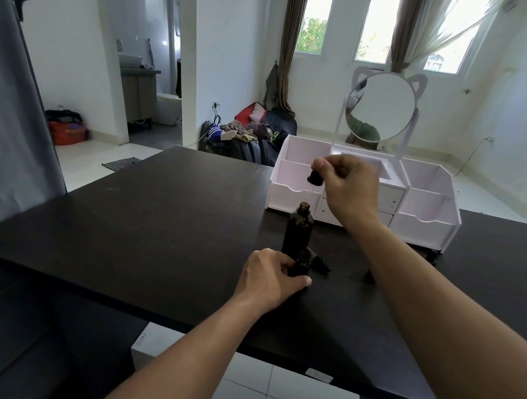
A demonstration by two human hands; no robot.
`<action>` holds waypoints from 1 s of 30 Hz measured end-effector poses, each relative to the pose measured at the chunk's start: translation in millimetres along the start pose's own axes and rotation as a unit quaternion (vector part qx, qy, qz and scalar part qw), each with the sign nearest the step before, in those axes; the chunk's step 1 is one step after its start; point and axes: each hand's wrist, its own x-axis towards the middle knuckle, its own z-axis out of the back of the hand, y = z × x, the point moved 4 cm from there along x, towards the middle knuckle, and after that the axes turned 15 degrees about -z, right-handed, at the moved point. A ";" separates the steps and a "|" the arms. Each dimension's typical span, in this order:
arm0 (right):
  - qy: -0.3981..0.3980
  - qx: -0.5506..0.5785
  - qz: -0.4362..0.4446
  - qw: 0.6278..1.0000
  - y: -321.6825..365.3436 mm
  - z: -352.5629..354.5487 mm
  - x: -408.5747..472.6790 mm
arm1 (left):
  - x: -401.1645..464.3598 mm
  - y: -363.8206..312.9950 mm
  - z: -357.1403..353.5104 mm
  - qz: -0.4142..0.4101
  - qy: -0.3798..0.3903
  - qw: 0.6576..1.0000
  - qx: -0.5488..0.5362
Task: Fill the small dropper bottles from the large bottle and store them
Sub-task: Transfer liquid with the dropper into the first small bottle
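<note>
Round cat-eared mirror [381, 106]; bags [249, 136] on floor.

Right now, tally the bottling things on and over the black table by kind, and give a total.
Large bottle: 1
Small bottle, gripped by the left hand: 1
Dropper caps: 2 (held dropper cap pinched in the right hand; loose dropper cap lying on the table)
White organiser: 1
Total: 5

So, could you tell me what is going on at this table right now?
A person is working with dropper bottles at a dark table. The right hand pinches a dropper cap lifted above the open large bottle. The left hand grips a small bottle standing just in front of it. Another dropper cap lies beside them. The white organizer stands behind.
</note>
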 end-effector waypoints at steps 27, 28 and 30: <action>0.026 -0.001 0.062 0.998 -0.2 30.1 -31.3 | 0.6 -0.2 2.0 -0.008 0.004 1.000 0.002; 0.028 -0.001 0.060 0.998 -2.1 28.7 -31.7 | 0.3 -0.1 2.1 -0.009 0.002 1.000 0.004; 0.029 -0.003 0.057 0.998 -5.9 25.8 -31.8 | 0.1 0.1 1.8 -0.010 0.002 1.000 0.008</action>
